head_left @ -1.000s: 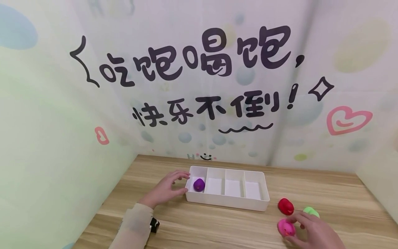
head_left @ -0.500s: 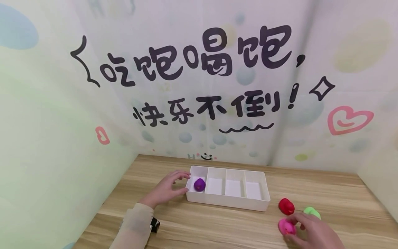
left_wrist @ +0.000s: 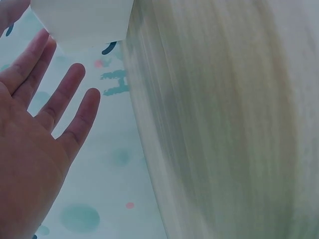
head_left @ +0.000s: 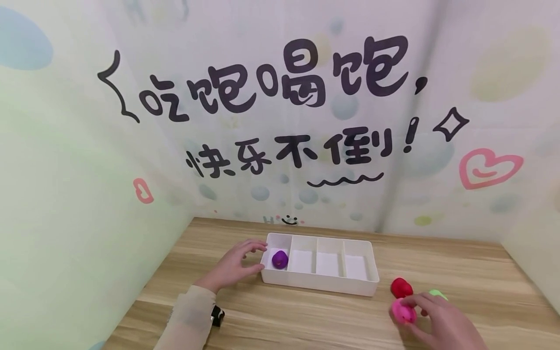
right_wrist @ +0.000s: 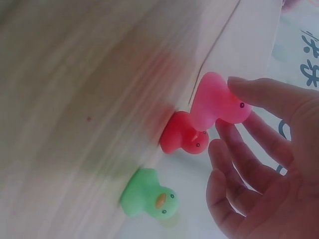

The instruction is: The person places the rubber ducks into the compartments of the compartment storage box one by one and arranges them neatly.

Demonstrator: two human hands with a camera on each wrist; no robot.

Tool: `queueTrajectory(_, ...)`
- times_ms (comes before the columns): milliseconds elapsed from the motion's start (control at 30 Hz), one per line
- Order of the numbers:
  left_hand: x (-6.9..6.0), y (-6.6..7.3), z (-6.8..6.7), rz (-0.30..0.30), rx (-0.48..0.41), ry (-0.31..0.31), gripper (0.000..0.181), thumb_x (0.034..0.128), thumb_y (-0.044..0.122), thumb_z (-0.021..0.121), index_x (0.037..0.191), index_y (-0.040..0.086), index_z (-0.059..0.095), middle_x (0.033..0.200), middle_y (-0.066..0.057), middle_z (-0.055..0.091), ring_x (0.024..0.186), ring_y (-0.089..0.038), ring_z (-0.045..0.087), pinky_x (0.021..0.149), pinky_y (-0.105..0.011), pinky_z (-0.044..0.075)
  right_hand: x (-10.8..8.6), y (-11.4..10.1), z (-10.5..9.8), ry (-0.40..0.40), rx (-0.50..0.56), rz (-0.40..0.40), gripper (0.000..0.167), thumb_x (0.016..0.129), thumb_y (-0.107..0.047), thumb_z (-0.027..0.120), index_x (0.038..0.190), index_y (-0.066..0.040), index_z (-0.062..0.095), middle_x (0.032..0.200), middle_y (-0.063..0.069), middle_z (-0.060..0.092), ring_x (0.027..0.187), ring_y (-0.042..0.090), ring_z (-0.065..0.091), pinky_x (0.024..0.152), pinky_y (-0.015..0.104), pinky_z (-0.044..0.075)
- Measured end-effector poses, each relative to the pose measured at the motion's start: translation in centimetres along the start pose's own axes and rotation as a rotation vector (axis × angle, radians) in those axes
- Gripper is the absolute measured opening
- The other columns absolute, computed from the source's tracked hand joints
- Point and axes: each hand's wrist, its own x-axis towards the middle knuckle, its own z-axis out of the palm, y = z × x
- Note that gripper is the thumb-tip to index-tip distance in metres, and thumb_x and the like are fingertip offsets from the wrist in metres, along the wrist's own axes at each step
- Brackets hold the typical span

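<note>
A pink toy duck (right_wrist: 212, 102) is pinched by its head between thumb and fingers of my right hand (right_wrist: 279, 164), lifted a little off the table. Close by on the wood stand a red toy duck (right_wrist: 182, 134) and a green toy duck (right_wrist: 147, 194); in the head view my right hand partly hides the green one. My left hand (head_left: 234, 267) touches the left end of the white divided box (head_left: 319, 283) with its fingers spread. A purple toy duck (head_left: 280, 259) sits in the box's leftmost compartment.
The wooden table (head_left: 245, 321) meets a printed cloth wall (head_left: 288, 199) behind the box. Side walls rise at left and right. A black object (head_left: 217, 316) shows beside the left sleeve.
My right hand has lifted the pink duck slightly off the table. The left hand, the box and the purple duck have stayed in place.
</note>
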Motion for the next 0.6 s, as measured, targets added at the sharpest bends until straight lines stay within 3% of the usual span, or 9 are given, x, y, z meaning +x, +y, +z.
queueTrajectory(367, 0.0, -0.2, -0.1, 0.002, 0.001, 0.002, 0.041, 0.0933, 0.020, 0.076, 0.131, 0.007, 0.064, 0.148, -0.008, 0.057, 0.125, -0.041, 0.059, 0.099, -0.062, 0.051, 0.6, -0.4, -1.4, 0.047, 0.009, -0.042, 0.045, 0.065, -0.029, 0.097, 0.104, -0.028, 0.075, 0.102, -0.008, 0.071, 0.081, 0.012, 0.062, 0.063, 0.022, 0.054)
queueTrajectory(600, 0.0, -0.4, 0.0, 0.002, 0.000, 0.002, 0.042, 0.0934, 0.022, 0.076, 0.131, 0.008, 0.064, 0.149, -0.007, 0.057, 0.126, -0.041, 0.058, 0.100, -0.062, 0.051, 1.1, -0.9, -2.0, 0.084, -0.020, -0.072, 0.044, 0.066, -0.031, 0.097, 0.104, -0.027, 0.076, 0.099, -0.010, 0.070, 0.079, 0.007, 0.058, 0.063, 0.022, 0.054)
